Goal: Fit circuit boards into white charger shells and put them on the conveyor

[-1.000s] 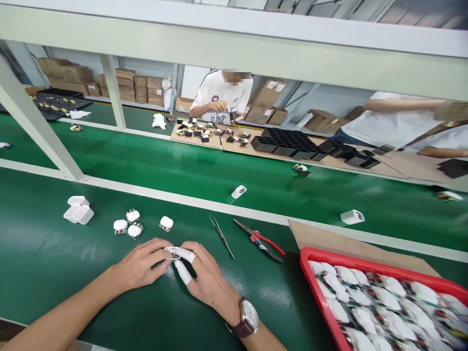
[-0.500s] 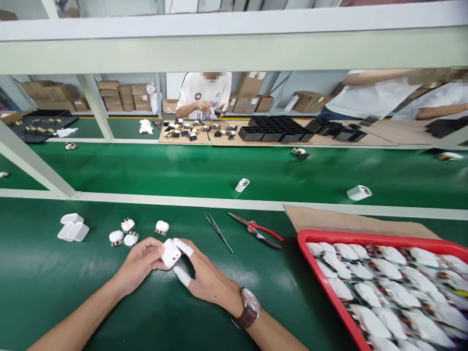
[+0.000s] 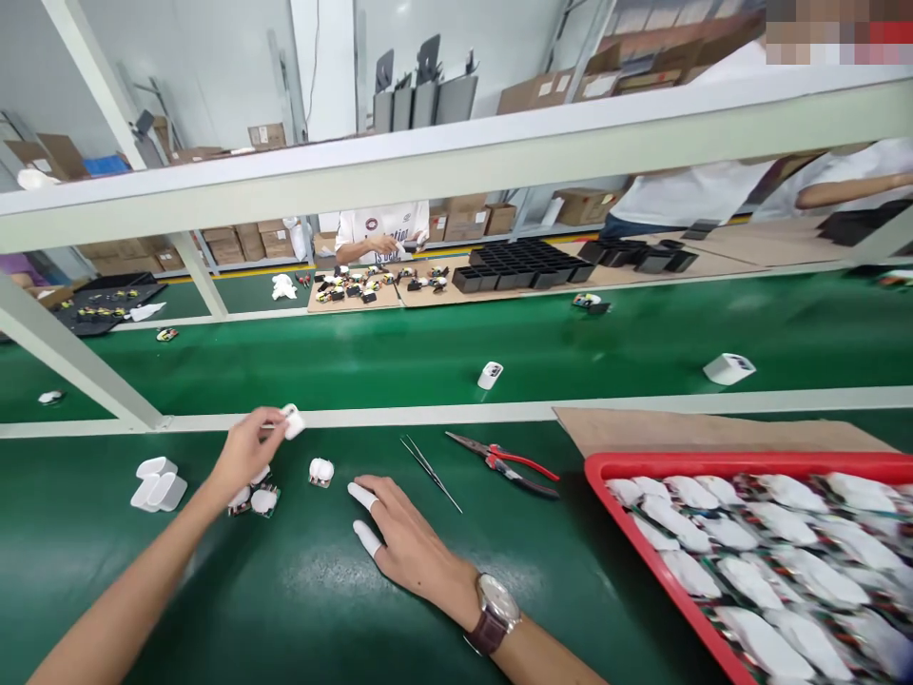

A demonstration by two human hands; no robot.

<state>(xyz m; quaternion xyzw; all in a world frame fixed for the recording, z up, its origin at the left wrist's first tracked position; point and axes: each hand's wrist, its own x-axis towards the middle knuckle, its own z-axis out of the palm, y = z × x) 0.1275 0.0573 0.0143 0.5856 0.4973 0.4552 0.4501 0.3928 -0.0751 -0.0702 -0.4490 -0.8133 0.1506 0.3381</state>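
Note:
Pinched in the fingers of my left hand [image 3: 248,445] is a small white plastic housing [image 3: 292,421], raised near the pale rail at the bench's far edge. Under that hand, partly hidden, lies a cluster of white-topped circuit boards [image 3: 264,499]. A single circuit board [image 3: 320,472] sits between my two hands. My right hand [image 3: 406,533] rests over the green bench with thumb and fingers apart and nothing in them; white finger cots cover the thumb and a finger. Beyond it lie metal tweezers [image 3: 432,475] and red-and-black pliers [image 3: 503,463].
Empty white housings [image 3: 158,485] stand at the left. A red tray [image 3: 660,576] full of white-topped boards fills the right, beside a cardboard sheet [image 3: 685,435]. Behind the rail [image 3: 399,417], a green conveyor [image 3: 399,352] carries white housings and boards. Co-workers stand across it.
My left hand has carried the white housing away from my right hand, forward and left toward the rail. My right hand has let go and stays low over the bench. The view has tilted up.

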